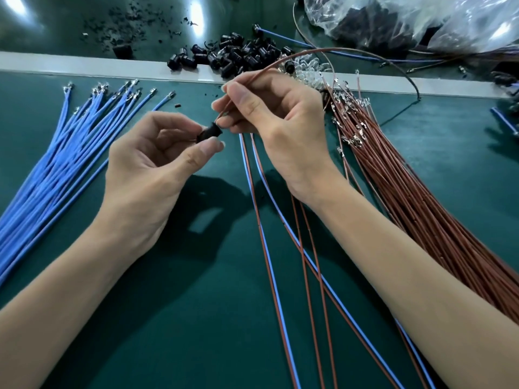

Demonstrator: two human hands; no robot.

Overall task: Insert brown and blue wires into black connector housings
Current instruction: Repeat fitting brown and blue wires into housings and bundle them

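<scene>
My left hand [157, 161] pinches a small black connector housing [210, 132] between thumb and fingers, above the green mat. My right hand [280, 122] pinches a brown wire [331, 50] just behind its tip, and the tip sits at the housing's right end. That wire arcs up and away to the right. A fan of blue wires [59, 147] with metal terminals lies at the left. A thick bundle of brown wires [415, 189] lies at the right. A heap of black housings [238, 54] sits at the back centre.
Several paired brown and blue wires [269, 248] run down the green mat [196, 304] between my forearms. A clear plastic bag [407, 21] of dark parts lies at the back right. A pale strip [84, 63] crosses the table behind the wires, with black debris beyond it.
</scene>
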